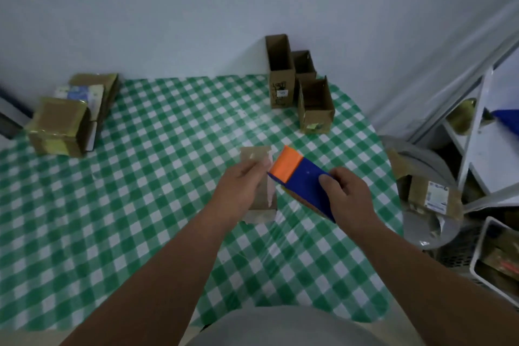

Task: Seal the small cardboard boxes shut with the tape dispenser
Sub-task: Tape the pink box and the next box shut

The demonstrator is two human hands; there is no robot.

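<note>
You are working in what looks like a small home packing corner, not a proper warehouse. A table (140, 219) is wearing a green-and-white checked plastic cloth and is sitting pushed up against a plain pale wall (196, 8). Sealed cardboard parcels (56, 126) are piling up at its far left corner, and three open boxes (303, 84) are standing upright at its far right edge. Off the right edge, a white shelf unit (474, 132), a grey round bin (427, 205) holding a labelled parcel (434, 196) and a white basket (494, 255) are crowding the floor.
</note>
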